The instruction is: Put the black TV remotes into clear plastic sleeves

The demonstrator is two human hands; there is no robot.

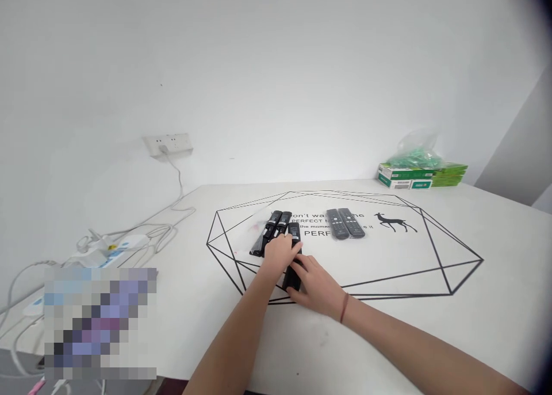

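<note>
Both my hands are at a black remote [293, 279] lying near the middle of the table. My left hand [279, 252] is closed over its upper part, beside two more black remotes [271, 225] on the left that lie back up in clear plastic. My right hand [313, 280] holds the remote's lower right side, with the thumb near the bottom end and the fingers close to my left hand. Farther right, two dark remotes [345, 223] in clear wrapping lie side by side with their buttons up.
Green and white boxes [405, 176] with a plastic bag [418, 150] on top stand at the back right. On the left are a power strip [125, 251], white cables and a blurred-out item [103, 323]. A socket [170, 145] is on the wall.
</note>
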